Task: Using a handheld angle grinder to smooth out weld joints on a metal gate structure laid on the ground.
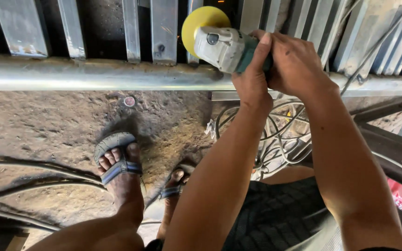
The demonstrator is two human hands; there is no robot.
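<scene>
An angle grinder (224, 45) with a pale grey head, green body and yellow disc (200, 21) rests against a metal frame of grey bars (94, 74). A few faint sparks show by the disc. My left hand (252, 76) wraps the grinder's body from below. My right hand (294, 62) grips it from above and behind. Both hands overlap on the tool, hiding most of its green body. The disc meets the upright bars (164, 28) just above the long horizontal bar.
Below lies a rough dirt and concrete floor (47, 125). My feet in grey sandals (117, 160) stand on it. Tangled white cables (275, 139) lie under my arms. Dark curved cables (33, 176) run at left. More metal bars (387, 139) slant at right.
</scene>
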